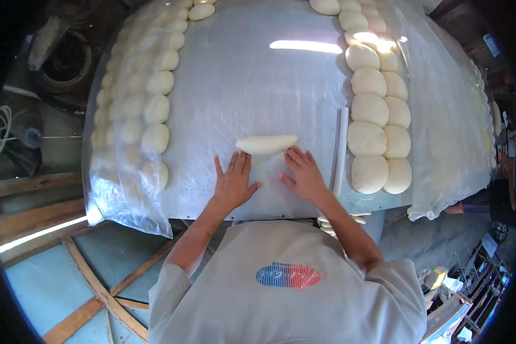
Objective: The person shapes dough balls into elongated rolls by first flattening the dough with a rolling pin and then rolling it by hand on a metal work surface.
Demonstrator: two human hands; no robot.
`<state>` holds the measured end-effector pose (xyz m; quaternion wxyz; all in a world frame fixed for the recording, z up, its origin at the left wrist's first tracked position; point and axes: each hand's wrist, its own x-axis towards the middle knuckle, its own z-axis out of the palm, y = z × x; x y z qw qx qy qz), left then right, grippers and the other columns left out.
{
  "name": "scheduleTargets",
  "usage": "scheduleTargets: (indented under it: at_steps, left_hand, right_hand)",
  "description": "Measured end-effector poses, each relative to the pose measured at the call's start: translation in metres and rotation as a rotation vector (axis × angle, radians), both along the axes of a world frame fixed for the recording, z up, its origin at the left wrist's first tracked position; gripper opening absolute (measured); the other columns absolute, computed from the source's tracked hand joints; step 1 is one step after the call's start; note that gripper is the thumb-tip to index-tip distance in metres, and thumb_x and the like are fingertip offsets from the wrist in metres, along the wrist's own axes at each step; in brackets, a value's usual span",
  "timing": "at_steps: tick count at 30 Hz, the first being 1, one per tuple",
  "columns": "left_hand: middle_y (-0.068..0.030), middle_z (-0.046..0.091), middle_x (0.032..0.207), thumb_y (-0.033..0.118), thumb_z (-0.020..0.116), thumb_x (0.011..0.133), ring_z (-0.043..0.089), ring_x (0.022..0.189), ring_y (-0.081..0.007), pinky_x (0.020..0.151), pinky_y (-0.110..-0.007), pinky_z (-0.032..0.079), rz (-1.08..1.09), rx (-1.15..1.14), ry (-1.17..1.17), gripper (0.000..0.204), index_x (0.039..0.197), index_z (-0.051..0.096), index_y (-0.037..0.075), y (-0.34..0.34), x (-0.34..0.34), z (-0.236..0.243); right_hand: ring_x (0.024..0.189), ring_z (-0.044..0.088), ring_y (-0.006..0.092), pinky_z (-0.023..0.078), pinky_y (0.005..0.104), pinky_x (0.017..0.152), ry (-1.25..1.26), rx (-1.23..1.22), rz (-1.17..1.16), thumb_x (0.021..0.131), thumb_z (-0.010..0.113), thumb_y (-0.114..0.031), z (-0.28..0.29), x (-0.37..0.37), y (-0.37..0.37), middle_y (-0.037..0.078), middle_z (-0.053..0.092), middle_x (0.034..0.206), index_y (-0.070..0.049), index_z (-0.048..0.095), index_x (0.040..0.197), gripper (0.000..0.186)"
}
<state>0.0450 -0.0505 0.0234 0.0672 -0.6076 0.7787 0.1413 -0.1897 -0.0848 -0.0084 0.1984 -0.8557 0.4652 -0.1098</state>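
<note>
The grey shirt [292,243] is faced by a likely soft dough roll [268,144], best cradled endwise, seemingly touched by the wide-spread left hand [232,184] and right hand [305,179].

The counter [241,86] looks like sheet metal, smooth and glossy, with pale scuffs and a hard white glare. The rolled piece of dough [267,144] is smooth and nearly matt; the rounded dough balls on the right [368,139] are just as smooth, with a soft sheen. Clear plastic film [132,209] on the left is thin, wrinkled and shiny, and the plastic sheet on the right [450,143] is cloudier and creased. The shirt [281,243] is matt grey cloth with a coloured print [289,276]. The crossed beams [77,315] are bare wood — dull, brown, rough-looking.
</note>
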Motion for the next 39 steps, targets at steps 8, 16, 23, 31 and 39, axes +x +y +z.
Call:
scheduleTargets:
  at_steps: [8, 16, 23, 31, 39]
  left_hand:
    - [-0.0246, 0.03, 0.147, 0.043, 0.058, 0.088, 0.032, 0.137, -0.0345, 0.11, -0.053, 0.025, 0.108, -0.325, 0.256, 0.075, 0.141, 0.032, -0.004, -0.027, 0.009, 0.009]
    - [-0.0126, 0.045, 0.139, 0.04, 0.071, 0.08, 0.041, 0.13, -0.0309, 0.109, -0.058, 0.024, 0.033, 0.459, 0.073, 0.068, 0.134, 0.045, 0.007, 0.021, 0.022, 0.032]
    - [-0.0127, 0.05, 0.131, 0.03, 0.076, 0.074, 0.046, 0.123, -0.0307, 0.106, -0.052, 0.031, -0.184, -0.189, 0.219, 0.066, 0.131, 0.048, 0.01, -0.021, 0.016, -0.017]
    - [-0.0104, 0.051, 0.129, 0.008, 0.066, 0.075, 0.045, 0.125, -0.0282, 0.107, -0.051, 0.03, -0.174, -0.475, 0.238, 0.054, 0.127, 0.051, 0.01, -0.096, 0.021, 0.007]
    - [-0.0171, 0.03, 0.15, 0.037, 0.052, 0.091, 0.028, 0.14, -0.0325, 0.112, -0.06, 0.013, -0.069, -0.358, 0.751, 0.058, 0.139, 0.04, 0.006, -0.091, -0.03, -0.004]
  right_hand:
    - [0.131, 0.04, 0.0367, 0.03, 0.0529, 0.108, -0.242, -0.035, -0.154, 0.082, 0.066, -0.031, 0.025, 0.019, -0.032, 0.02, 0.043, 0.139, 0.0, 0.042, 0.135, 0.066]
    - [0.142, 0.021, 0.0353, 0.012, 0.0683, 0.108, 0.001, -0.126, -0.029, 0.072, 0.075, -0.03, 0.013, -0.013, 0.044, 0.018, 0.024, 0.151, -0.008, 0.024, 0.147, 0.093]
    - [0.136, 0.034, 0.0305, 0.015, 0.0673, 0.108, 0.03, 0.001, 0.126, 0.069, 0.077, -0.023, 0.0, 0.031, -0.014, 0.015, 0.041, 0.141, -0.012, 0.039, 0.139, 0.08]
    - [0.13, 0.041, 0.0283, 0.017, 0.0702, 0.104, 0.064, -0.519, -0.114, 0.075, 0.059, -0.003, 0.029, 0.039, -0.073, 0.011, 0.045, 0.134, -0.012, 0.049, 0.131, 0.058]
    - [0.142, 0.024, 0.0333, 0.002, 0.0707, 0.107, -0.106, -0.244, -0.266, 0.079, 0.062, -0.019, -0.02, 0.082, -0.062, 0.017, 0.032, 0.149, -0.008, 0.043, 0.138, 0.062]
